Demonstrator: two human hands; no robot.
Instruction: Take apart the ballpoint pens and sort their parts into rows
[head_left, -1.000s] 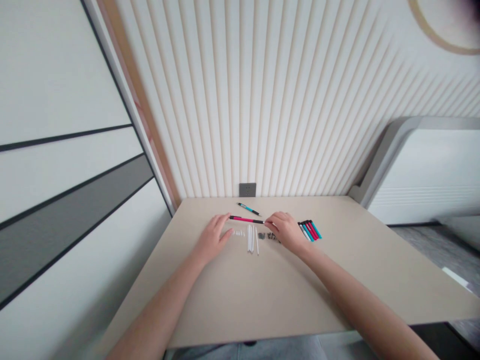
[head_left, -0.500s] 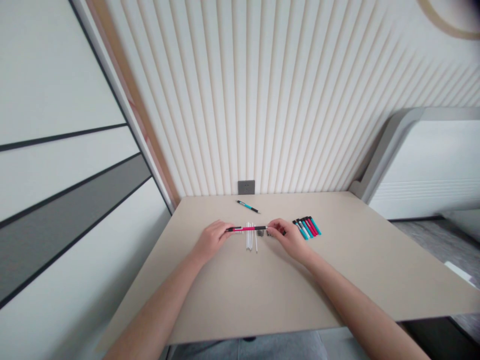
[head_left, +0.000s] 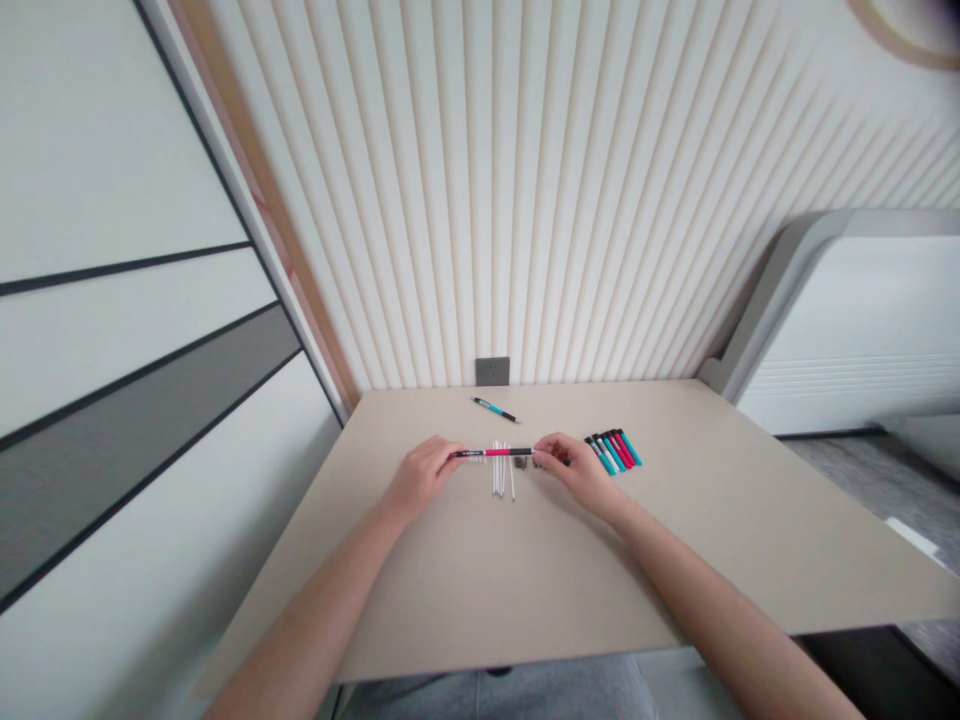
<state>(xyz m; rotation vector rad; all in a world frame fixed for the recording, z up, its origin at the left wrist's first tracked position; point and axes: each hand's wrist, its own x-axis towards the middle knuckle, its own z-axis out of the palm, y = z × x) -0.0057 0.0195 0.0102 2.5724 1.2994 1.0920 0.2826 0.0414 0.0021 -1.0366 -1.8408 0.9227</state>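
A red-and-black pen (head_left: 497, 452) is held level between two hands.
The left hand (head_left: 421, 478) pinches one end and the right hand (head_left: 583, 478) pinches the tip end; the pen is above the table (head_left: 465, 590), across the white refills (head_left: 499, 483). A blue-and-black pen (head_left: 495, 409) lies behind it, and coloured pen barrels (head_left: 624, 450) lie beside the right hand.

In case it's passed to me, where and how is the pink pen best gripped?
Probably pinch the pink pen by its middle from above, fingers across the slim barrel: it runs crosswise, its ends held by the left hand and right hand.
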